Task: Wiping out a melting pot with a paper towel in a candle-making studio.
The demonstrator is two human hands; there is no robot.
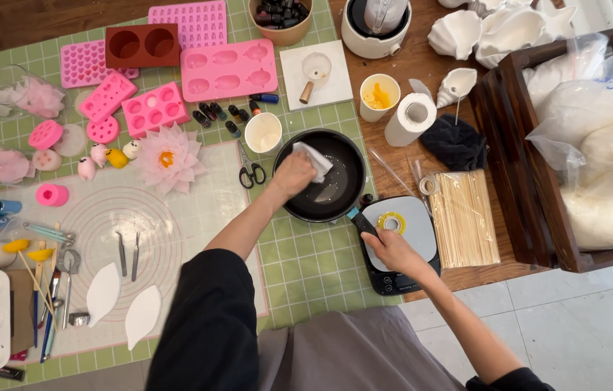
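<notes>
Head view: at frame centre, left hand [293,174] presses a white paper wipe [315,160], fingers pinching it, inside the black frying pan [321,185]; right hand [387,248], fingers closed, steadies its handle [361,221]. Wiping step; continuing calls for circular strokes.

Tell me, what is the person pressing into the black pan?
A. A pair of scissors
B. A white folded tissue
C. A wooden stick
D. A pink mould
B: the left hand presses a white folded tissue inside the black pan, while the right hand grips its handle.
</notes>
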